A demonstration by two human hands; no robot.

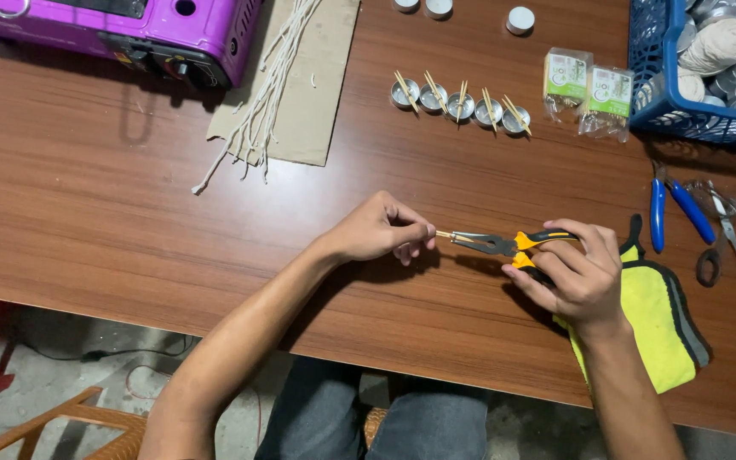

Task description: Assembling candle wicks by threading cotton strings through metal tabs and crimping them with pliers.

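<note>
My right hand (579, 274) grips the yellow-and-black handles of long-nose pliers (494, 244), whose jaws point left. My left hand (382, 228) pinches a thin wooden stick (443, 234) between thumb and fingers, and the stick's right end sits in the plier jaws. Both hands hover just above the brown wooden table (112, 204). Beyond them, a row of several small metal cups (460, 106) stands on the table, each with wooden sticks laid across its rim.
A yellow cloth (653, 319) lies under my right wrist. Blue-handled pliers (673, 209) and scissors (730, 243) rest at right. A blue basket (649, 102) of metal cups, two small packets (589, 89), white string (266, 102) on cardboard and a purple machine (172, 30) sit farther back.
</note>
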